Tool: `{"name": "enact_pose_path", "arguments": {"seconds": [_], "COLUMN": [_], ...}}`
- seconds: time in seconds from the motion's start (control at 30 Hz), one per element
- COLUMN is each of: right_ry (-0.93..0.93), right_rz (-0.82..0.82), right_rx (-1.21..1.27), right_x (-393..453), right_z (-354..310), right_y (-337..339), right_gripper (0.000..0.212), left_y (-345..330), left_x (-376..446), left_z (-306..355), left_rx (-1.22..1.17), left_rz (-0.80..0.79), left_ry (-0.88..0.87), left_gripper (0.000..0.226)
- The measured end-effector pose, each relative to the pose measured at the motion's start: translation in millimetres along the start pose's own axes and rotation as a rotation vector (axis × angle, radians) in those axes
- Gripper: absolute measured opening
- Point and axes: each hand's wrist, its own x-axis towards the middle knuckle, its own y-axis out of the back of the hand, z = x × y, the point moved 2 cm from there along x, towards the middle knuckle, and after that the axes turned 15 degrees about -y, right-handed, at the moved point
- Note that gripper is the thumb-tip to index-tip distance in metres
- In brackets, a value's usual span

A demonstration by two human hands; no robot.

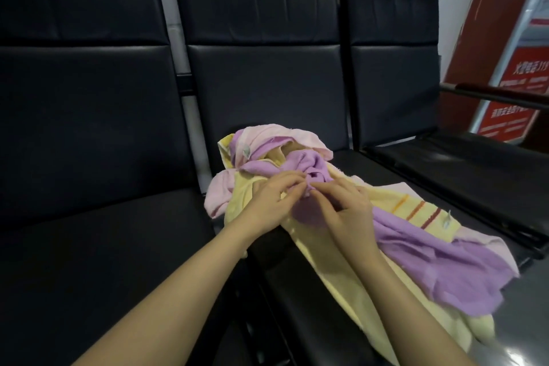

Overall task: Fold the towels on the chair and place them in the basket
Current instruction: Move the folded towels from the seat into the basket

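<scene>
Towels lay in a tangled heap on the middle chair, none folded. Left hand and right hand both pinched the purple towel at the heap's centre, fingers curled on a bunched bit, probably an edge. Yellow towel under it, pink towel behind. Basket not in view; all folding left.

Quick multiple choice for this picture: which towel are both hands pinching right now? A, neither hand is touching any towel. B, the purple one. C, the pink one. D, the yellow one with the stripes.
B: the left hand and the right hand meet at a bunched fold of the purple towel, fingertips pinching it, while the yellow towel lies underneath and the pink towel sits off to the side.
</scene>
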Motion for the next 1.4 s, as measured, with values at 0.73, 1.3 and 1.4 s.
{"name": "enact_pose_path", "arguments": {"seconds": [0.73, 1.3, 1.4], "right_ry": [-0.399, -0.235, -0.199], "right_rz": [-0.261, 0.102, 0.120], "right_rx": [-0.537, 0.197, 0.312], "right_x": [-48.4, -17.9, -14.2], "right_z": [28.2, -81.4, -113.7], "right_y": [2.0, 36.7, 35.8], "right_gripper": [0.040, 0.012, 0.014], "left_y": [-28.3, 64.9, 97.8], "left_x": [-94.0, -51.1, -54.8], "left_z": [15.7, 108.7, 134.1], "left_rx": [0.441, 0.076, 0.133], "left_rz": [-0.007, 0.634, 0.654], "left_ry": [0.450, 0.257, 0.199], "left_gripper": [0.034, 0.016, 0.016]}}
